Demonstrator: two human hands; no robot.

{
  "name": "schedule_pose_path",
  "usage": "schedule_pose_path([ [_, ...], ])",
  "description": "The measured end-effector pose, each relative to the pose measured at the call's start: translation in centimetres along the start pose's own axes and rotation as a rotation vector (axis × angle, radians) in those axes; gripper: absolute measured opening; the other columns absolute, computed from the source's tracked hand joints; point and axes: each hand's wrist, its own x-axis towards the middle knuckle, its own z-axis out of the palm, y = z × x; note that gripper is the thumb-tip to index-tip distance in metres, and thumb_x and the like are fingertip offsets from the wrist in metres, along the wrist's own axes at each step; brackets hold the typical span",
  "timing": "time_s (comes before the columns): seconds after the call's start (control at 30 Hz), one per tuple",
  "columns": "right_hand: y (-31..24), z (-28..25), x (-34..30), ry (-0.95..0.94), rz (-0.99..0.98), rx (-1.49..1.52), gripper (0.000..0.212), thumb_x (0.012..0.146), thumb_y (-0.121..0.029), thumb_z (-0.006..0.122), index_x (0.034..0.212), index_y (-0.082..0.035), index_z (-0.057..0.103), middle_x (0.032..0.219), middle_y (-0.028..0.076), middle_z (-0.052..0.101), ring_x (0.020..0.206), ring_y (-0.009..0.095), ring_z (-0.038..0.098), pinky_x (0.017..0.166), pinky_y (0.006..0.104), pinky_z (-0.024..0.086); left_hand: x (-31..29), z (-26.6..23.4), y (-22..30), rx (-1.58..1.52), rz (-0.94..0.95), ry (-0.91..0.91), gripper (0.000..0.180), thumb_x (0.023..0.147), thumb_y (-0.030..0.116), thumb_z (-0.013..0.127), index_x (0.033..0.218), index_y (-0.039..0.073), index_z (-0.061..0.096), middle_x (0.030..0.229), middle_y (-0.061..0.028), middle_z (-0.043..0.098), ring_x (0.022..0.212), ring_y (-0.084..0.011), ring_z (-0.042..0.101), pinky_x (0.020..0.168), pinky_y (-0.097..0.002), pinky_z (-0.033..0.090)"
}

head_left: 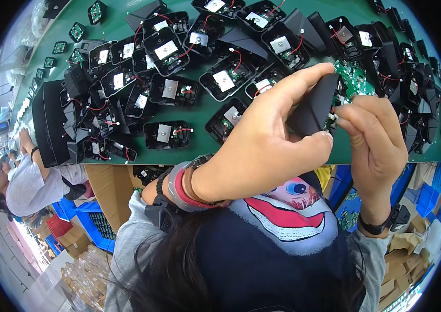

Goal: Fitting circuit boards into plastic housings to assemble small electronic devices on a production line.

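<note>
My left hand (pixel 262 143) grips a black plastic housing (pixel 311 112), tilted above the table, with the fingers along its far edge and the thumb at its near edge. A green circuit board (pixel 356 80) stands partly out of the housing's open side. My right hand (pixel 379 138) is closed, thumb and fingers pinching a small wire connector (pixel 334 117) beside the board. A bit of red wire shows at those fingertips, which partly cover the connector. Whether it sits in the board's socket cannot be told.
Many similar open black housings (pixel 169 89) with silver plates and red wires crowd the green table (pixel 153 112). Small green boards (pixel 77 32) lie at the far left. A cardboard box (pixel 107 192) and blue crates (pixel 95 221) stand below the table. Another person (pixel 38 190) works at left.
</note>
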Motion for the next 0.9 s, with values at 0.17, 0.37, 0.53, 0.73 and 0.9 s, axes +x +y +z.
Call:
schedule_pose_path([
  [0.17,-0.1,-0.2,0.0,-0.013,-0.009,-0.014,0.012,0.075,0.001,0.067,0.086,0.004,0.064,0.086,0.011,0.059,0.077,0.02,0.057,0.067,0.0272,0.045,0.1,0.0,-0.3,0.053,0.076,0.004,0.066,0.075,0.001,0.058,0.135,-0.007,0.032,0.117,-0.0102,0.049,0.101,-0.0097,0.052,0.078,-0.0221,0.048],
  [0.37,-0.3,-0.1,0.4,-0.029,-0.052,-0.084,0.012,0.074,0.004,0.066,0.086,0.004,0.061,0.085,0.012,0.059,0.078,0.022,0.058,0.066,0.027,0.046,0.4,-0.4,-2.2,0.388,0.414,0.024,0.068,0.071,0.001,0.063,0.133,-0.008,0.036,0.112,-0.0172,0.057,0.092,-0.0154,0.06,0.078,-0.0258,0.049],
  [0.53,-0.3,0.1,0.7,-0.048,-0.048,-0.146,0.012,0.074,0.005,0.065,0.085,0.004,0.06,0.084,0.012,0.058,0.075,0.022,0.058,0.065,0.027,0.046,0.4,-0.6,-1.9,0.519,0.424,0.019,0.07,0.071,0.001,0.066,0.133,-0.008,0.035,0.112,-0.0182,0.057,0.093,-0.0166,0.059,0.079,-0.0271,0.049],
  [0.73,-0.1,0.1,0.8,-0.038,0.001,0.0,0.009,0.075,0.004,0.065,0.083,0.004,0.06,0.08,0.011,0.058,0.072,0.02,0.058,0.064,0.0256,0.045,0.3,-0.6,-0.5,0.043,0.094,-0.007,0.069,0.076,0.0,0.066,0.136,-0.007,0.031,0.116,-0.0099,0.05,0.102,-0.0122,0.052,0.085,-0.0247,0.048],
  [0.9,-0.3,0.2,1.5,-0.109,0.075,0.022,0.009,0.075,0.004,0.065,0.083,0.004,0.06,0.08,0.011,0.058,0.071,0.018,0.058,0.064,0.0248,0.045,0.6,-1.2,-0.3,0.089,0.07,-0.046,0.07,0.077,-0.002,0.066,0.137,-0.005,0.03,0.117,-0.0101,0.05,0.107,-0.0129,0.05,0.088,-0.0261,0.046],
])
